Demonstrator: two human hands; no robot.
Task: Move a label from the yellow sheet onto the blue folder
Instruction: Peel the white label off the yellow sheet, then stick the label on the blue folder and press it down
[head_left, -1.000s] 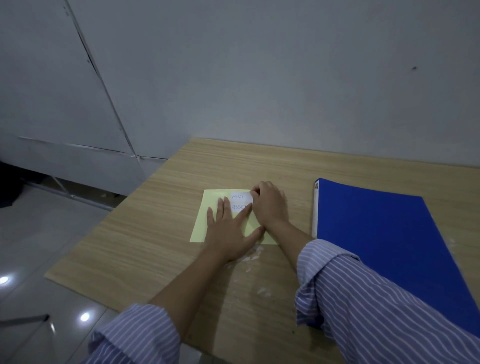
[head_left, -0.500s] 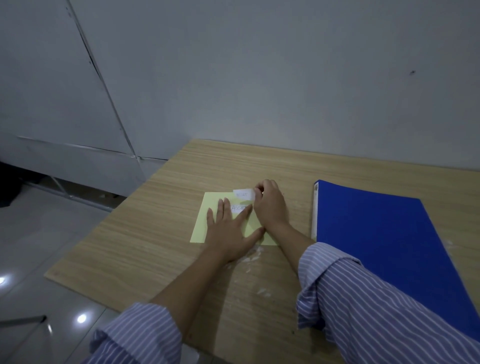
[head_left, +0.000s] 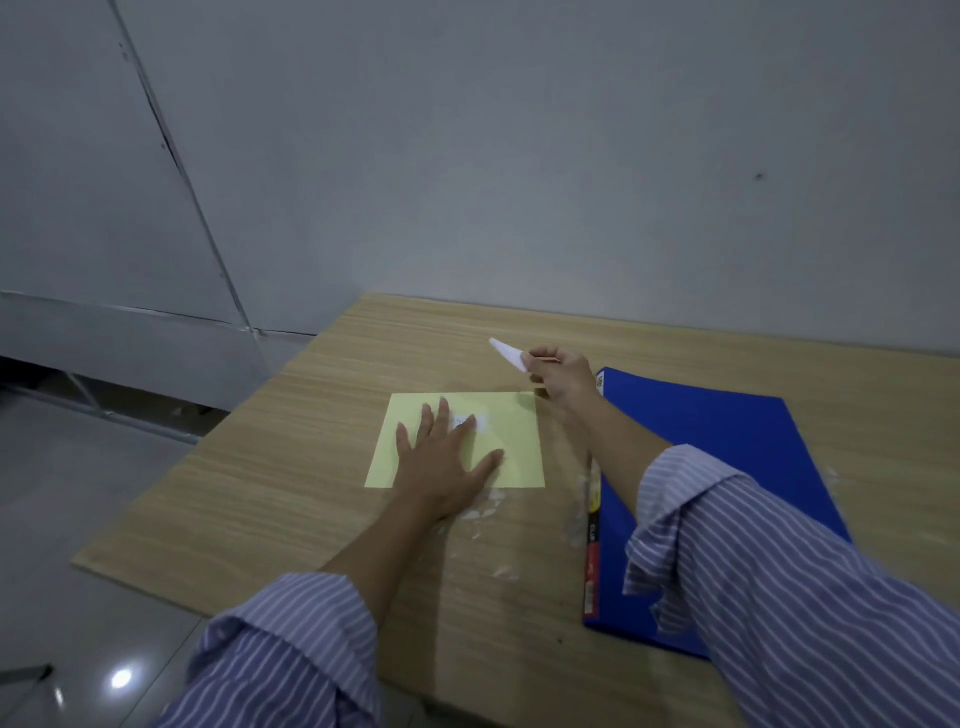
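Bench (head_left: 291, 467) carries my blue folder (head_left: 727, 483) on the right, long side running away from me, and the yellow sheet (head_left: 514, 441) beside it. My left hand (head_left: 441, 462) stays flat, fingers spread, pinning that sheet. My right hand (head_left: 563, 376) has lifted off the sheet and now pinches the peeled label (head_left: 506, 353) in the air near the folder's far corner, its long axis pointing up-left.
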